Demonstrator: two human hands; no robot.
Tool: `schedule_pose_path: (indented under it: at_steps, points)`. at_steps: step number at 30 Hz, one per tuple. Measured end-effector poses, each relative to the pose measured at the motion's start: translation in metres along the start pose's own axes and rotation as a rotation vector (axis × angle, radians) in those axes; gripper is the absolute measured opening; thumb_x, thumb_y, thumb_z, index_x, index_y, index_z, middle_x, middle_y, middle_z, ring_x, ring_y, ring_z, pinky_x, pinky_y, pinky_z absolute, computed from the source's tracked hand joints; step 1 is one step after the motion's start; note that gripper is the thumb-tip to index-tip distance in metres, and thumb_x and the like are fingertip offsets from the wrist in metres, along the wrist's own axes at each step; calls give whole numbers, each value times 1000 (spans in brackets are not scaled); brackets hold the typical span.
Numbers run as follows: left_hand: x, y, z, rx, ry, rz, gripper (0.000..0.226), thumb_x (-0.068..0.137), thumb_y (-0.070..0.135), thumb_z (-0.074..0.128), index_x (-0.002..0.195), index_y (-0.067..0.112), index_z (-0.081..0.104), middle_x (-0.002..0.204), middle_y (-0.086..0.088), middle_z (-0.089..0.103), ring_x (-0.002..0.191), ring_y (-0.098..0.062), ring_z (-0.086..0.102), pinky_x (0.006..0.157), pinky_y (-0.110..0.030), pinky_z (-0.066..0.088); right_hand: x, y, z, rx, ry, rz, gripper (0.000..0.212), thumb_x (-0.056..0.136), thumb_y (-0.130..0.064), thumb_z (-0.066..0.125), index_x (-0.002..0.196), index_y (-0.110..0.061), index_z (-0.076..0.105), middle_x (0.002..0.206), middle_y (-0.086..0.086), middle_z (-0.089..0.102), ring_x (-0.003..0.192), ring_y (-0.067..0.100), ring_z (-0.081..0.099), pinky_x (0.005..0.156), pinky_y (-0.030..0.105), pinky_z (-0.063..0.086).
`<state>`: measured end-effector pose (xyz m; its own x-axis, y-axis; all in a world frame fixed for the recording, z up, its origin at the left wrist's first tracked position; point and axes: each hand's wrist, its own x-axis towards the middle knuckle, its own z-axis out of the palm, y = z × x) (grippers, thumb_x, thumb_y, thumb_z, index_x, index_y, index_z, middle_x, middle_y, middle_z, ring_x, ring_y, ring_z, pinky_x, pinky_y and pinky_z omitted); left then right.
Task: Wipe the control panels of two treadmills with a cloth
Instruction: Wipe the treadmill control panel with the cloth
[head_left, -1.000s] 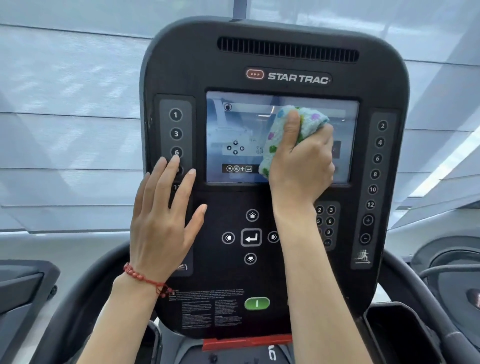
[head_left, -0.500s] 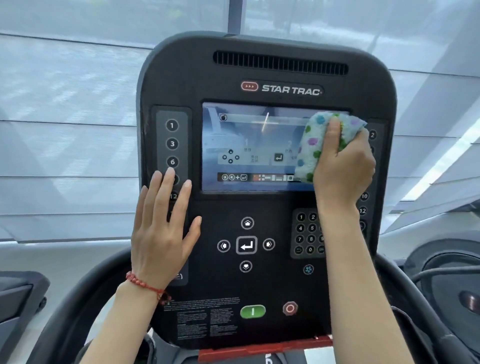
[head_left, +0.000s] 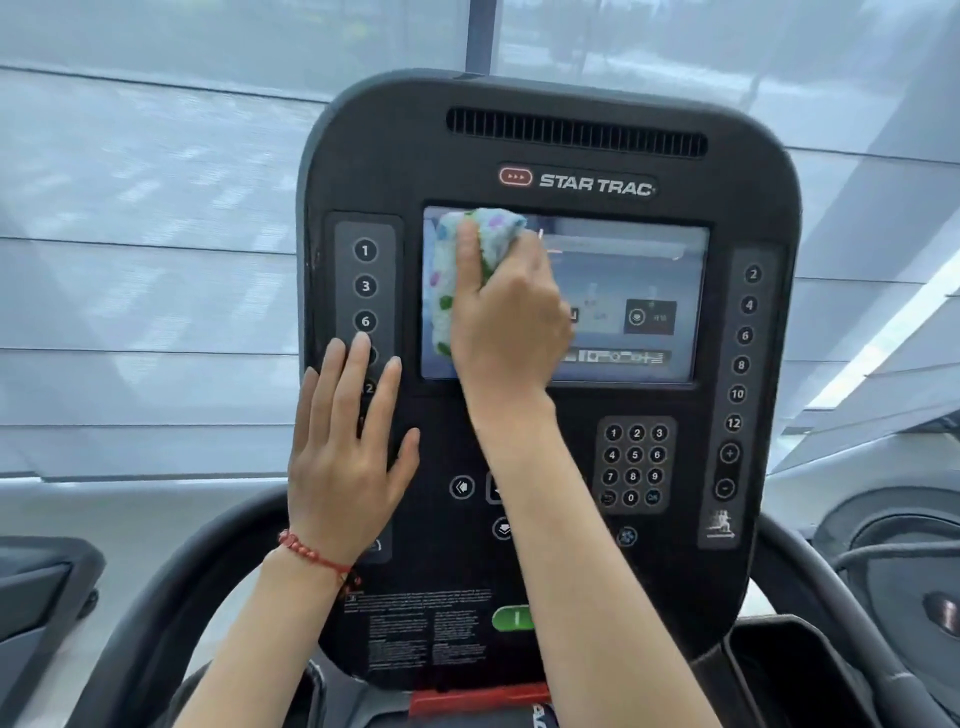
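A black Star Trac treadmill control panel (head_left: 545, 156) fills the middle of the view, upright in front of me. Its screen (head_left: 634, 280) is lit. My right hand (head_left: 506, 317) grips a bunched white cloth with coloured dots (head_left: 447, 270) and presses it against the screen's left part. My left hand (head_left: 345, 452) lies flat with fingers spread on the panel's lower left, over the left column of number buttons (head_left: 365, 286). A red bead bracelet circles that wrist.
A number keypad (head_left: 635, 465) and a right button column (head_left: 744, 364) sit beside my right forearm. Curved black handrails (head_left: 831, 587) run down both sides. Part of another machine (head_left: 904, 561) shows at the right, and a dark console edge (head_left: 36, 587) at the left.
My right hand has slid the cloth from the screen's right edge across to its left part. My left hand has stayed flat on the panel's left side. The camera view has shifted.
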<state>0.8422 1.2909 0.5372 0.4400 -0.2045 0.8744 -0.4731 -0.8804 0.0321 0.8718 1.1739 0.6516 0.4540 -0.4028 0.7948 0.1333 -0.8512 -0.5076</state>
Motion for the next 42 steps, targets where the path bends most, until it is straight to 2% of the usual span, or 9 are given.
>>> schedule_pose_path:
  at_steps: [7,10,19,22,26,27,30,37,42]
  points:
    - [1,-2,-2,2,-34,7,44,94,22,48,132,0,48,140,-26,39,134,-39,32,109,-52,30,16,33,-10,-39,1,-98,46,90,-46,46,73,-4,56,58,6,56,42,22,52,38,18,33]
    - [0,-1,0,0,-29,-1,45,92,21,49,132,0,48,140,-26,39,134,-39,31,110,-52,28,29,66,-33,-64,31,31,46,93,-45,44,83,-2,56,71,11,61,55,24,55,43,22,25]
    - [0,0,4,-13,1,-11,45,91,20,50,131,0,48,139,-27,41,134,-39,31,110,-53,28,38,126,-72,-180,206,424,49,95,-50,35,104,-7,55,104,13,67,95,34,62,73,32,44]
    - [0,1,5,-29,10,-19,44,90,19,50,130,0,49,138,-27,41,133,-39,32,110,-53,28,25,102,-64,-157,202,362,46,94,-47,39,101,-6,57,99,12,68,89,31,64,66,28,40]
    - [-1,1,4,-30,10,-23,44,91,19,51,130,-1,50,138,-27,41,133,-40,31,109,-53,29,-6,54,-34,-46,62,146,39,91,-42,50,82,-5,61,69,7,66,49,13,49,45,7,21]
    - [-1,1,3,-31,7,-23,44,91,19,51,130,-2,50,138,-27,41,133,-40,31,109,-53,29,-13,41,-24,-13,24,95,40,90,-42,49,79,-6,60,64,6,63,45,12,48,42,8,25]
    - [-1,1,2,-38,-7,-16,44,92,19,50,130,-3,50,139,-29,40,134,-41,31,109,-54,28,-26,9,-3,-9,-34,-33,45,88,-47,42,75,-7,58,59,5,60,43,21,56,39,20,40]
    - [0,0,-1,-34,-17,-14,45,92,20,51,131,-2,49,139,-28,40,134,-40,30,110,-52,27,-15,30,-9,-84,-22,-204,44,87,-46,47,70,-7,57,56,5,55,39,19,51,35,20,34]
    - [0,1,1,-7,-14,-14,45,90,20,50,130,-2,50,138,-28,41,133,-40,31,110,-52,28,3,87,-42,-122,62,-33,47,89,-46,47,70,-4,55,59,11,59,43,22,53,44,17,27]
